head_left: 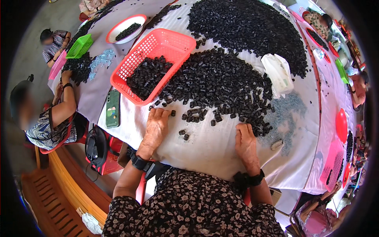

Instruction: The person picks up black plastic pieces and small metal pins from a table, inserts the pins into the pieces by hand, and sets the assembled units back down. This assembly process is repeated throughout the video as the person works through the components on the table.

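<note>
Head view: the left hand (pixel 156 125) is narrow, fingers curled down at the tabletop (pixel 209 148), with one black piece (pixel 173 113) at the fingertips; whether it is gripped cannot be told. The right hand (pixel 246 145) is also narrow, thumb drawn toward the bent fingers beside the near edge of the heap (pixel 221 77); anything between them is hidden. Step in hand, as judged: picking through the black pieces one by one. The next move appears to call for a light fingertip pinch on a single piece, clear of its neighbours.

Materials: the pieces are short, hollow and ring-like, dark with a slight gloss. White cloth covers the tabletop, lightly creased. Left of the heap, a red basket (pixel 158 44) of perforated plastic, rectangular with rounded corners, contains more pieces. To the right lie thin grey-blue scraps (pixel 291 114) and a crumpled white packet (pixel 277 73). Further left: a flat green phone (pixel 113 107) and a round, red-rimmed bowl (pixel 138 18)
</note>
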The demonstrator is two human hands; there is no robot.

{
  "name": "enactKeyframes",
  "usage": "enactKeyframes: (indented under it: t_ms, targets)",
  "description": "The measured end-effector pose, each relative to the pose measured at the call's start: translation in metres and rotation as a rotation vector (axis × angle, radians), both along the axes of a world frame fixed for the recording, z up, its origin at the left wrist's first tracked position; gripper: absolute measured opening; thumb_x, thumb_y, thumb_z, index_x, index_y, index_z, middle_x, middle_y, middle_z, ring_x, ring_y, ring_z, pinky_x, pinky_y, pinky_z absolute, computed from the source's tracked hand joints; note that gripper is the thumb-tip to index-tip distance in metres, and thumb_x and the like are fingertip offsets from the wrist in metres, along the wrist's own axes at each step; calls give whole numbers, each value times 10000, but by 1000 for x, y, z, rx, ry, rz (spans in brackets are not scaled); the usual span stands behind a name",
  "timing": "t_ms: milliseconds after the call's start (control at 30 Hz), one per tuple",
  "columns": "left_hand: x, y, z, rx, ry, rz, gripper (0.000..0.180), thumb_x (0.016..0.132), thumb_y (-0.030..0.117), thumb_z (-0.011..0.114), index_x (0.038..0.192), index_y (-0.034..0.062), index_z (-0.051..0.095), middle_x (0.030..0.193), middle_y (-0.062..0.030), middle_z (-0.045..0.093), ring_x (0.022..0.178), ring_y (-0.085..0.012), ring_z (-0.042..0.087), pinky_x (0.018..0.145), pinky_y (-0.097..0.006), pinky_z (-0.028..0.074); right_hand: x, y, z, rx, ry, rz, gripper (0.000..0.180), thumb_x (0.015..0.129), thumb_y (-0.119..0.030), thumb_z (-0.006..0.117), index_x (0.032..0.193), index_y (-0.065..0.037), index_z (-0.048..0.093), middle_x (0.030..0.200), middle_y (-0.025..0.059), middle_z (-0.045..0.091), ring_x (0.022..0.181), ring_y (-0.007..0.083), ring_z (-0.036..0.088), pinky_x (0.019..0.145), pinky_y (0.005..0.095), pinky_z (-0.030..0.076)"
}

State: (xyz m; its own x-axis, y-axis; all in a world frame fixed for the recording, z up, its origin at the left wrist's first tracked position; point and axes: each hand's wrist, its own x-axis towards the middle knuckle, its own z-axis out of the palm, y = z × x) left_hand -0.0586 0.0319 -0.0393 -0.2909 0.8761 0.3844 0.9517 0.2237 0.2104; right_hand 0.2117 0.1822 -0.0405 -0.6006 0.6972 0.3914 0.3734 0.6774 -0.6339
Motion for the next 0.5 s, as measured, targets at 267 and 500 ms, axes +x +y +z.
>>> enactKeyframes:
  t_ms: [267,500]
  targets:
    - [33,-4,38,129,-630,66,230,807,0,557,1038,0,565,863,-135,594,755,-249,593,701,-328,476,-5,-16,11,-673,302,2,171,850,32,494,1016,-12,491,842,69,567,650,97,544,570,252,470]
    - [88,31,48,73,-1003,-264,164,831,-26,579,982,15,627,873,-65,617,799,-131,569,712,-254,453,-11,-24,34,-872,402,191,194,852,40,514,1035,-17,481,835,57,572,635,82,542,560,222,468]
